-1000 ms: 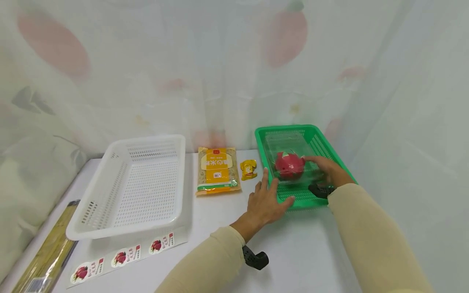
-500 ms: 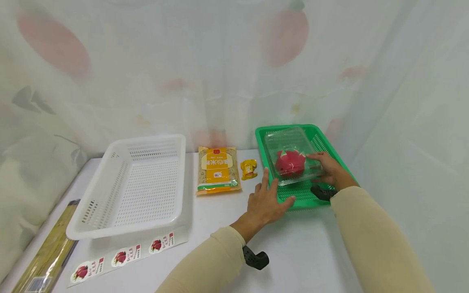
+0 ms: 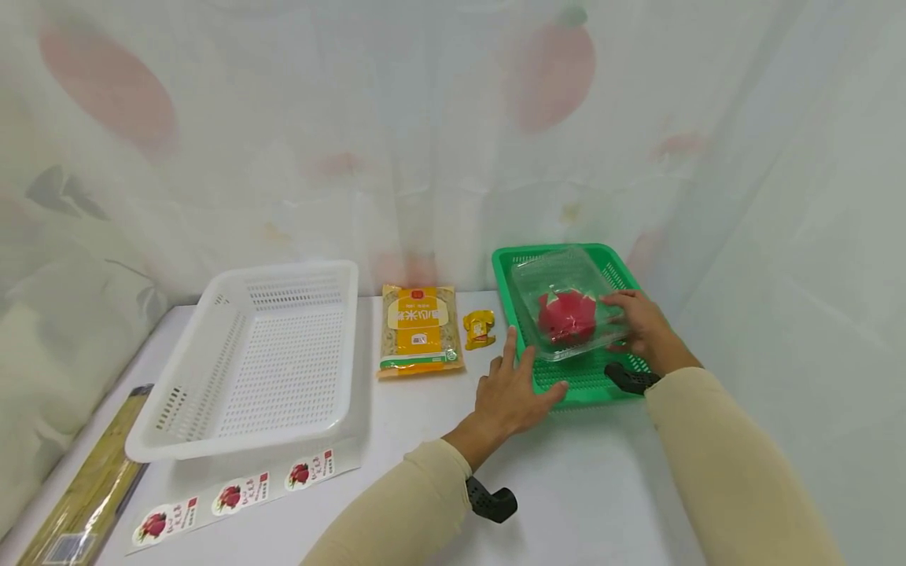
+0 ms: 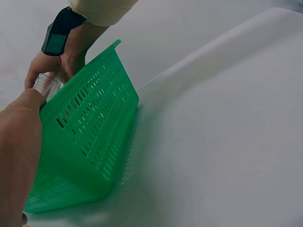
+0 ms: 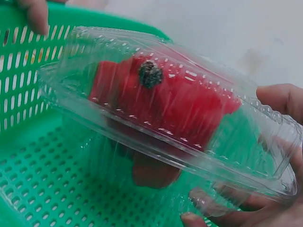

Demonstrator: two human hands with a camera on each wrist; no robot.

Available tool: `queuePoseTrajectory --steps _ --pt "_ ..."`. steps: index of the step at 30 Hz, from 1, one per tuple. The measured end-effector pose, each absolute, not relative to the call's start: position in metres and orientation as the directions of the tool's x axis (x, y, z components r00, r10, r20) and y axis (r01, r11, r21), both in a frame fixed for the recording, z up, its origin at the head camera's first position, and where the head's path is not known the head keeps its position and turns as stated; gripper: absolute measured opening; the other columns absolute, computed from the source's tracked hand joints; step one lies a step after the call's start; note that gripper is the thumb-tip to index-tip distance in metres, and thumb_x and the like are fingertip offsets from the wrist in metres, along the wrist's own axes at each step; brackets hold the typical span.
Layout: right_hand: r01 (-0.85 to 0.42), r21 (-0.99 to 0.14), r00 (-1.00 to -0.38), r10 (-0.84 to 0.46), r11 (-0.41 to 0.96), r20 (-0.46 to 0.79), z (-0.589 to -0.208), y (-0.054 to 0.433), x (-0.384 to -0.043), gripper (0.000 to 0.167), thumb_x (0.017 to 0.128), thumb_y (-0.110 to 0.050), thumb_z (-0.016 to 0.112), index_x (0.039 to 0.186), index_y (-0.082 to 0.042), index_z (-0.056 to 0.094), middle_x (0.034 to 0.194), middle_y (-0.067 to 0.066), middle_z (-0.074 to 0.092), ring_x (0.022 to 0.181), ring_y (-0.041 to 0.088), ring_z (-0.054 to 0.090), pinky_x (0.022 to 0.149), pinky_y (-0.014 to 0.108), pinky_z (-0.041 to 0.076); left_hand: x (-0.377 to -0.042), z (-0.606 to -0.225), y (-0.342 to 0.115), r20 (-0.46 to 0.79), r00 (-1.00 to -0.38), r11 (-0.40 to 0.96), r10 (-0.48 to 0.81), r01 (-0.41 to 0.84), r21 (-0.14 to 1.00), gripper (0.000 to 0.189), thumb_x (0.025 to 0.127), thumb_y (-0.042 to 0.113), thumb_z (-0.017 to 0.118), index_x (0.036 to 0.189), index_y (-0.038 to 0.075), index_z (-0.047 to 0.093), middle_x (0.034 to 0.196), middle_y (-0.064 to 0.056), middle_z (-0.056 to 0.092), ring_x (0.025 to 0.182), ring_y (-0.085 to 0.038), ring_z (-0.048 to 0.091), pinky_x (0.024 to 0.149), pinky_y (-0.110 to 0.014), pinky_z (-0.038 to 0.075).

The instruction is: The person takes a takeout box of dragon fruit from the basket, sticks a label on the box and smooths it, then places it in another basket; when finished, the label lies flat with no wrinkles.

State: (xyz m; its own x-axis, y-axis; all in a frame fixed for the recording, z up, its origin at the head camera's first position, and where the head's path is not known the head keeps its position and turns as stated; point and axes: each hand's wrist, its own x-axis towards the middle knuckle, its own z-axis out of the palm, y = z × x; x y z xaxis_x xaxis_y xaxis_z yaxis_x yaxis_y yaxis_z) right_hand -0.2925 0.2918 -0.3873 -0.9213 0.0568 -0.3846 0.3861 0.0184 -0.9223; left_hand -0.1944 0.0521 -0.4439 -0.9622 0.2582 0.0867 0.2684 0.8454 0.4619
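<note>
Green basket point(image 5: 75, 16) cut off by the right wrist view's edge, small yellow packet point(image 3: 479, 329) illegible

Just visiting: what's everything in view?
Perforated plastic basket: one, green, right
Slotted plastic basket: one, white, left
Ribbed plastic box: one, clear, over green basket
Spiky round fruit: one, red, boxed
Flat plastic bag: one, yellow, centre
Small wrapped packet: one, yellow, centre
Paper sticker strip: one, white, foreground
Long wrapped bundle: one, tan, left
Tabletop: one, white, beneath
Printed sheeting: uncounted, whitish, behind
Sleeves: two, beige
Wrist devices: two, black
Left hand, right hand: two, at green basket
</note>
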Motion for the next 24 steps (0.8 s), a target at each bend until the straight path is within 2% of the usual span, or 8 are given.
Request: queuePoseTrajectory --steps 5,7,9,11,14,17,21,24 --pt "0.407 -0.912 -0.911 0.056 -0.058 -0.41 -0.375 0.293 -0.289 0.03 0.092 -0.039 0.064 0.109 -0.028 0.042 0.125 0.016 0.038 0.101 0.036 0.052 0.082 0.054 0.048 -0.195 -0.444 0.052 0.081 -0.962 0.841 0.26 0.267 0.471 0.085 0.086 0.075 0.037 0.15 0.019 0.034 0.161 -0.001 -0.005 0.13 -0.033 0.038 0.09 -0.054 0.043" --pt "0.421 -0.902 -0.903 0.051 -0.098 -0.427 -0.371 0.293 -0.288 0.035 0.091 -0.038 0.065 0.114 -0.028 0.04 0.13 0.017 0.035 0.106 0.038 0.048 0.084 0.055 0.047 -0.195 -0.444 0.052 0.083 -0.962 0.838 0.259 0.267 0.476 0.085 0.086 0.075 0.037 0.15 0.019 0.034 0.161 -0.002 -0.005 0.129 -0.034 0.038 0.089 -0.054 0.044" --pt "0.436 -0.89 -0.896 0.033 -0.134 -0.443 -0.367 0.293 -0.286 0.05 0.091 -0.038 0.065 0.131 -0.029 0.037 0.139 0.02 0.03 0.113 0.041 0.042 0.089 0.056 0.044 -0.194 -0.444 0.051 0.083 -0.962 0.839 0.26 0.267 0.473 0.085 0.086 0.075 0.037 0.15 0.019 0.034 0.161 -0.002 -0.005 0.129 -0.034 0.038 0.089 -0.054 0.044" --pt "0.451 -0.875 -0.887 0.016 -0.175 -0.461 -0.364 0.294 -0.285 0.072 0.091 -0.038 0.065 0.148 -0.03 0.022 0.148 0.021 0.02 0.122 0.044 0.035 0.095 0.058 0.038 -0.195 -0.444 0.051 0.088 -0.962 0.837 0.258 0.268 0.477 0.085 0.086 0.075 0.037 0.15 0.019 0.034 0.161 -0.002 -0.004 0.128 -0.034 0.039 0.088 -0.053 0.044" --pt "0.468 -0.852 -0.876 0.002 -0.234 -0.482 -0.359 0.293 -0.281 0.091 0.091 -0.037 0.064 0.155 -0.029 0.0 0.153 0.018 0.014 0.131 0.043 0.028 0.101 0.059 0.032 -0.195 -0.445 0.051 0.086 -0.963 0.836 0.256 0.265 0.481 0.085 0.086 0.075 0.036 0.15 0.02 0.033 0.161 -0.001 -0.006 0.128 -0.034 0.039 0.088 -0.053 0.044" --pt "0.47 -0.835 -0.87 0.012 -0.287 -0.493 -0.357 0.293 -0.277 0.094 0.091 -0.036 0.065 0.155 -0.03 -0.004 0.149 0.017 0.019 0.134 0.043 0.025 0.103 0.059 0.029 -0.195 -0.446 0.052 0.089 -0.962 0.829 0.259 0.268 0.491 0.085 0.087 0.075 0.036 0.151 0.019 0.033 0.161 -0.001 -0.006 0.128 -0.034 0.039 0.089 -0.053 0.043" --pt "0.458 -0.824 -0.87 0.022 -0.334 -0.492 -0.353 0.292 -0.272 0.095 0.091 -0.036 0.066 0.154 -0.033 -0.004 0.136 0.016 0.029 0.135 0.046 0.023 0.104 0.06 0.027 -0.195 -0.447 0.052 0.1 -0.961 0.826 0.259 0.274 0.493 0.084 0.087 0.074 0.036 0.151 0.019 0.033 0.161 -0.003 -0.004 0.128 -0.034 0.039 0.089 -0.053 0.043" --pt "0.46 -0.812 -0.866 0.019 -0.359 -0.499 -0.348 0.29 -0.268 0.095 0.091 -0.036 0.066 0.153 -0.032 -0.006 0.142 0.016 0.021 0.137 0.044 0.022 0.104 0.059 0.027 -0.196 -0.448 0.052 0.1 -0.961 0.823 0.258 0.273 0.498 0.085 0.087 0.074 0.036 0.151 0.018 0.033 0.161 -0.004 -0.003 0.128 -0.035 0.039 0.09 -0.055 0.041"
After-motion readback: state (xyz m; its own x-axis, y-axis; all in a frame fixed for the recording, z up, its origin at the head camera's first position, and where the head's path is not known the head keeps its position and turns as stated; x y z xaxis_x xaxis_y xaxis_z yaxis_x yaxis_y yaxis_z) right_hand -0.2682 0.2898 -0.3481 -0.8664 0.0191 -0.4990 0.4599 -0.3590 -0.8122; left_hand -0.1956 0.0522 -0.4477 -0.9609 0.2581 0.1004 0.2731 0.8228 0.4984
